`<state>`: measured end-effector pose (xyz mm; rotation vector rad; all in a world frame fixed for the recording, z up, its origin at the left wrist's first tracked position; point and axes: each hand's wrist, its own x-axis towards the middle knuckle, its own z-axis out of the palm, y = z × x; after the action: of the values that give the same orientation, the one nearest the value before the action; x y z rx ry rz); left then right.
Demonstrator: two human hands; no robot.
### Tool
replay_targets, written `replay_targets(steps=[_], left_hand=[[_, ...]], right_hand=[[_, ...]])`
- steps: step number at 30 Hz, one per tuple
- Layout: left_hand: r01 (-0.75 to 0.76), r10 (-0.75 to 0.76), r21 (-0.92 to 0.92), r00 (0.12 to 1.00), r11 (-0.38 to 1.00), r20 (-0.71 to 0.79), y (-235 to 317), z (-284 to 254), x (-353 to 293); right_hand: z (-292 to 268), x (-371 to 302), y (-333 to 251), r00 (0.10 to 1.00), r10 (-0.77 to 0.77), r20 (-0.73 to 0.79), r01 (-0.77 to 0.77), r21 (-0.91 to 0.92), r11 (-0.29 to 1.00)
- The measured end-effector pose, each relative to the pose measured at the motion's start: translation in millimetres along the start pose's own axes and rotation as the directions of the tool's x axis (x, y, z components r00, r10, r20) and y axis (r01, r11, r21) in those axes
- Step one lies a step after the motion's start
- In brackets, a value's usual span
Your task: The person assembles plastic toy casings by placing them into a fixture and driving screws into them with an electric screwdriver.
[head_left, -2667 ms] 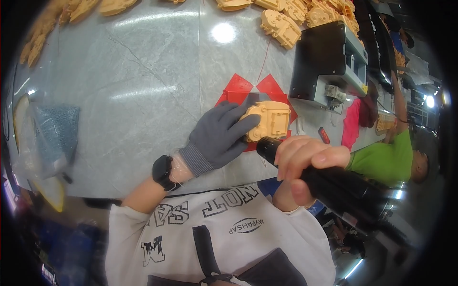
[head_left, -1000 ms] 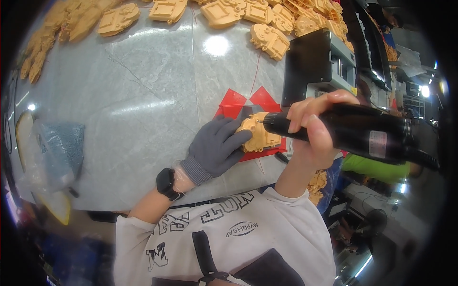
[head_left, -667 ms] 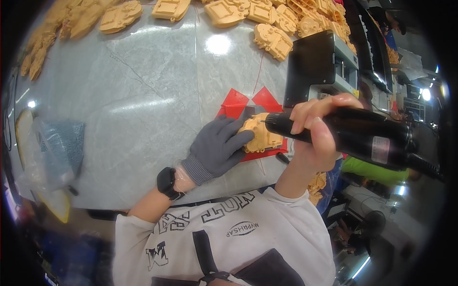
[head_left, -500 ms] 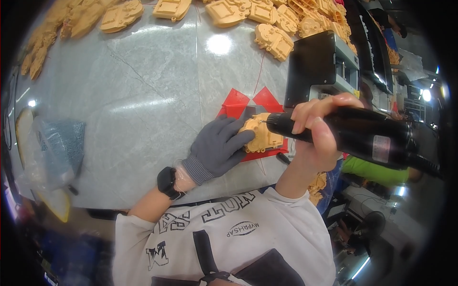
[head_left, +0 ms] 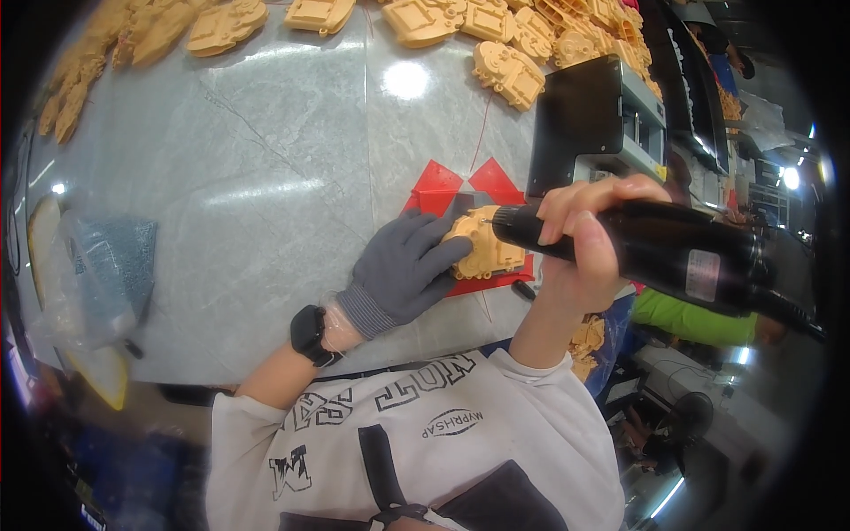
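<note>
In a grey glove, my left hand [head_left: 407,265] grips the left side of a yellow-orange moulded plastic housing [head_left: 489,251]. The housing rests over a grey block [head_left: 469,203] fixed with red tape [head_left: 436,183] to the table. My bare right hand [head_left: 589,232] is wrapped round a black corded electric screwdriver [head_left: 677,252], held almost level. Its tip points left and meets the housing's upper part; whether a screw sits there is too small to tell.
More yellow-orange housings [head_left: 509,75] lie along the table's far edge. A black and grey machine [head_left: 580,124] stands right of the tape. At the left is a plastic bag with a blue-grey packet [head_left: 124,265]. Another person's green sleeve [head_left: 699,319] shows at the right.
The view has shifted very slightly. Both hands keep their hold, and the screwdriver tip stays at the housing's upper part.
</note>
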<state>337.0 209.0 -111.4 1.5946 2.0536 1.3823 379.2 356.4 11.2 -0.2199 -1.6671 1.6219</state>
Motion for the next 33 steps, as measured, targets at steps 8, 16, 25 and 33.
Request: replay_targets(steps=[8,16,25,33], left_hand=[[0.008,-0.008,-0.007,1.0,1.0,-0.013,1.2,-0.7,0.6],[0.005,-0.006,0.057,1.0,0.998,0.002,4.2,-5.9,4.5],[0.142,-0.16,-0.229,0.985,0.963,-0.059,11.6,-9.7,3.6],[0.512,-0.508,-0.121,0.859,0.85,0.067,31.6,0.2,51.1]], right_hand=[[2.0,-0.2,8.3,0.997,-0.05,0.057,0.052,-0.046,0.998],[3.2,2.3,11.4,0.999,-0.001,0.053,0.006,-0.083,0.997],[-37.4,-4.7,3.0,0.983,-0.013,-0.181,0.052,0.209,0.977],[-93.1,-29.2,-23.9,0.88,-0.127,-0.457,0.141,-0.005,0.99]])
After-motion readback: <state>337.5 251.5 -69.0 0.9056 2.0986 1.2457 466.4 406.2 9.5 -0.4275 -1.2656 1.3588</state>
